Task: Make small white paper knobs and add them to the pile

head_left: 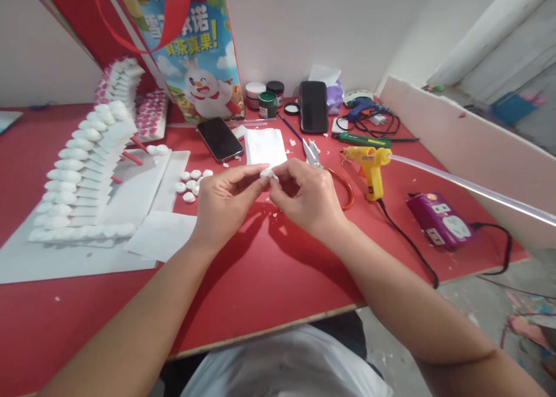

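Between my fingertips is a small white crumpled piece [266, 174], apparently paper. My left hand [228, 200] pinches its left side with thumb and forefinger. On the other side, the thumb and fingers of my right hand [310, 197] are closed on it too. Several small white rounded pieces [189, 184] lie on the table just left of my left hand. Behind my hands sits a stack of white paper squares [264, 145]. Scissors with orange handles [343, 185] lie beside my right hand, partly hidden by it.
A white stepped model [93, 179] stands on the left. Toward the back are two phones [220, 139], paint jars [267, 104] and a printed bag [204, 55]. To the right, a yellow glue gun [369, 165] with a long glue stick and cord stands near a purple power box [442, 220].
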`<state>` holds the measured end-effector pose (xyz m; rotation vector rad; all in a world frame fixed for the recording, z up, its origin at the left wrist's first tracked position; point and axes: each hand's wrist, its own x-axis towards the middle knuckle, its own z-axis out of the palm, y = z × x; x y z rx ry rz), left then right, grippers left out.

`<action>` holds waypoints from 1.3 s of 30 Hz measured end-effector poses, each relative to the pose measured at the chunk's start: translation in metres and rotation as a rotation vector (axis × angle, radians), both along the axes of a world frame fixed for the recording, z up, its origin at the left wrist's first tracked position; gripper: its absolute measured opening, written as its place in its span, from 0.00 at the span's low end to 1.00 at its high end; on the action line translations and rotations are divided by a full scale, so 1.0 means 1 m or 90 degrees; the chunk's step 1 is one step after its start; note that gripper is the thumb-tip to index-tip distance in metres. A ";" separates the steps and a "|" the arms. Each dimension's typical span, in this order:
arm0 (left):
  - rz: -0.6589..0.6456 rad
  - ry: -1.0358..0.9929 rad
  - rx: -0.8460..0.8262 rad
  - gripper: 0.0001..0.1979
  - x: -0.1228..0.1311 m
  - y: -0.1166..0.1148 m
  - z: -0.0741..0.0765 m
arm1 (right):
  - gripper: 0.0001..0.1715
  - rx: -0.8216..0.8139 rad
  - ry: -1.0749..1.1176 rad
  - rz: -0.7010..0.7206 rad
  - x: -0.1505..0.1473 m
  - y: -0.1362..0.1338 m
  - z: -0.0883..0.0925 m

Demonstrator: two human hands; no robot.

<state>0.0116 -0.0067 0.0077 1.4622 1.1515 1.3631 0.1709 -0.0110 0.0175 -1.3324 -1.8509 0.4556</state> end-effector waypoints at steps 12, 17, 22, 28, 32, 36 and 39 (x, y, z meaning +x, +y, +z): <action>-0.112 -0.133 -0.096 0.13 -0.007 0.010 -0.002 | 0.04 -0.011 0.026 0.044 0.001 -0.001 0.004; -0.191 -0.354 -0.303 0.12 -0.012 0.018 -0.008 | 0.07 -0.071 0.196 0.050 0.004 -0.001 0.007; -0.292 -0.459 -0.407 0.12 -0.017 0.019 -0.009 | 0.07 -0.103 0.316 0.016 0.005 0.001 0.012; -0.355 -0.426 -0.372 0.17 -0.019 0.018 -0.010 | 0.04 -0.135 0.373 0.060 0.001 -0.005 0.018; -0.333 -0.405 -0.345 0.16 -0.019 0.017 -0.009 | 0.05 -0.129 0.358 0.103 -0.001 -0.010 0.017; -0.277 -0.331 -0.306 0.15 -0.017 0.017 -0.006 | 0.06 -0.044 0.229 0.101 0.000 -0.010 0.012; -0.229 -0.290 -0.241 0.14 -0.017 0.018 -0.003 | 0.05 -0.011 0.163 0.059 0.000 -0.007 0.009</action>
